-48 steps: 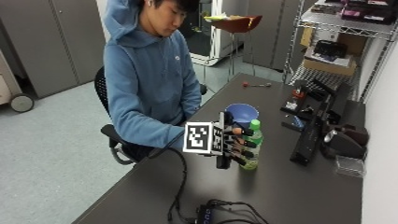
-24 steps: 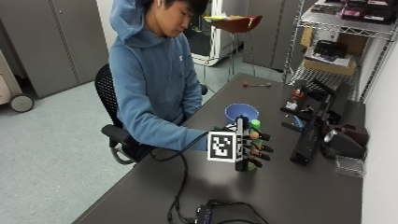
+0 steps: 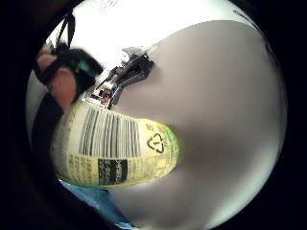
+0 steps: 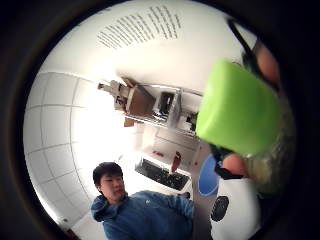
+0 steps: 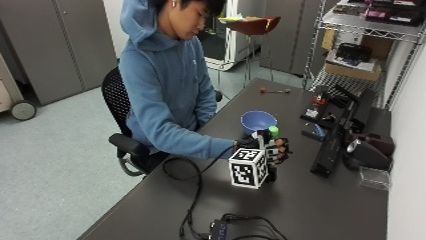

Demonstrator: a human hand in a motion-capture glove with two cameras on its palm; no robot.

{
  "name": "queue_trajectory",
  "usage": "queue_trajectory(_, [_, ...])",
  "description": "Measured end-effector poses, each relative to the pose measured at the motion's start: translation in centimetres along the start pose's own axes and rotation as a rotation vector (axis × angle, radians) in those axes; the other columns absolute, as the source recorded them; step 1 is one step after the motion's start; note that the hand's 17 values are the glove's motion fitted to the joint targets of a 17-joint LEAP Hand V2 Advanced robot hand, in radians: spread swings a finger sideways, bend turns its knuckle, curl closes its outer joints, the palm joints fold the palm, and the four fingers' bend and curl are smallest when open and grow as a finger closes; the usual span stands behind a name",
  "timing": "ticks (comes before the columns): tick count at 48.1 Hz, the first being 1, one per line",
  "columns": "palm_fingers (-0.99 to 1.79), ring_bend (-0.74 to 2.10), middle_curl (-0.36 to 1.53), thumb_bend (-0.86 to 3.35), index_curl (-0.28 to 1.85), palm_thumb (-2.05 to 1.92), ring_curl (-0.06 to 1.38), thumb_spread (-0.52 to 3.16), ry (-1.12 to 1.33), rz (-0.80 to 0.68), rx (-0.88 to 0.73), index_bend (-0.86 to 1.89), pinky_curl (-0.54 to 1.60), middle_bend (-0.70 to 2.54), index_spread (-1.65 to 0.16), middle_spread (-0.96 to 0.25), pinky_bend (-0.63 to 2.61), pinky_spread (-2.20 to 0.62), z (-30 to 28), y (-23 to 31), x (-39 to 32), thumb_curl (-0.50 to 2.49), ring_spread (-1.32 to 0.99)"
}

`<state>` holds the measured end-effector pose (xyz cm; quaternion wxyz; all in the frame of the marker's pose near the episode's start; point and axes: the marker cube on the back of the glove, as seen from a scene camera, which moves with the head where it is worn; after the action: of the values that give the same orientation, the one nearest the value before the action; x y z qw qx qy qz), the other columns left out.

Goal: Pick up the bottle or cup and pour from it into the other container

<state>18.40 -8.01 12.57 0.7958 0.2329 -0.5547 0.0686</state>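
Observation:
In the outside view a bottle with a green cap [image 5: 273, 131] stands upright on the dark table [image 5: 319, 205], just in front of a blue cup [image 5: 258, 121]. My gloved right hand [image 5: 274, 151] grips the bottle's body, with the fingers curled round it. The little finger side palm view is filled by the bottle's yellow-green barcode label [image 3: 115, 148], with a strapped finger [image 3: 62, 84] beside it. Close to the palm in the thumb side palm view is the green cap [image 4: 235, 107], and the blue cup [image 4: 207, 177] lies behind it. Whether the bottle's base touches the table is unclear.
Black devices [image 5: 333, 145] and a clear plastic box [image 5: 374, 177] lie along the table's right side. A wire shelf [image 5: 353, 50] stands behind them. Cables and a small black box [image 5: 226, 227] sit at the near edge. A small red-tipped object [image 5: 263, 90] lies at the far end.
My hand has shifted slightly right and down around the bottle, settling its grip. The bottle and the cup stay where they were.

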Motion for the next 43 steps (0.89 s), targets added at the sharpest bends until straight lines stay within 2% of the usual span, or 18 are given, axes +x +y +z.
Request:
queue_trajectory(5, [1.04,0.56,0.37,0.07,0.33,1.03,0.33,0.64,-0.015,0.005,0.037,0.26,0.3,0.37,-0.15,0.03,0.37,0.13,0.8,0.0,-0.1,0.49,-0.03])
queue_trajectory(12, [1.11,0.52,0.4,0.01,0.38,1.07,0.36,0.44,0.007,0.0,0.027,0.23,0.32,0.35,-0.11,-0.01,0.36,0.02,1.9,-0.2,-0.7,0.54,-0.09])
queue_trajectory(32, [1.18,0.47,0.46,-0.03,0.45,1.09,0.41,0.24,0.177,-0.124,-0.191,0.19,0.35,0.32,-0.08,-0.03,0.3,-0.06,6.5,1.1,-6.9,0.63,-0.12])
queue_trajectory(37, [1.18,0.46,0.47,-0.03,0.47,1.09,0.42,0.23,0.296,-0.17,-0.215,0.19,0.35,0.31,-0.08,-0.03,0.3,-0.06,7.4,0.5,-8.6,0.64,-0.12])
queue_trajectory(43, [1.19,0.46,0.48,-0.04,0.48,1.08,0.43,0.21,0.475,-0.227,-0.351,0.19,0.36,0.3,-0.08,-0.03,0.3,-0.07,8.4,0.9,-10.2,0.65,-0.12])
